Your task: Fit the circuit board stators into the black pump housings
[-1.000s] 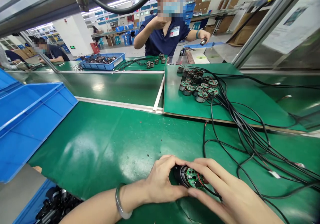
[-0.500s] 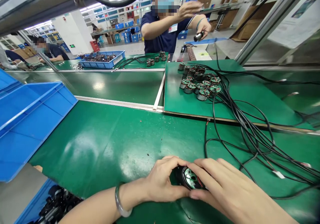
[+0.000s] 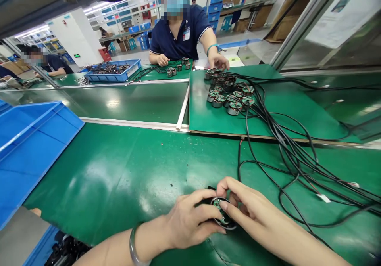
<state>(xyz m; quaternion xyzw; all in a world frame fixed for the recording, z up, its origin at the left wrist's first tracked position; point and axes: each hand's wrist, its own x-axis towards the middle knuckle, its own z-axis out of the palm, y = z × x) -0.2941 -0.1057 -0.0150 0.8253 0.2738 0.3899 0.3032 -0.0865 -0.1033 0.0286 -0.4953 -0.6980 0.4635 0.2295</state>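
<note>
My left hand (image 3: 186,220) and my right hand (image 3: 250,210) both close around a small round black motor (image 3: 222,214) with a green circuit board on its face, held just above the green mat (image 3: 119,178) near its front edge. The left fingers wrap the motor's left side. My right thumb and fingertips pinch its rim from the right. A black cable trails from it. A bangle sits on my left wrist.
A cluster of several wired motors (image 3: 229,95) stands on a raised green board (image 3: 274,115), their black cables (image 3: 297,159) sprawling to the right. Blue bins (image 3: 29,139) lie at left. Across the bench a co-worker's hand (image 3: 218,62) rests by the motors; a blue tray (image 3: 113,71) sits far left.
The view has shifted a little. My right fingers have curled over the motor's face, hiding more of its board. The co-worker across has lowered both hands to the bench.
</note>
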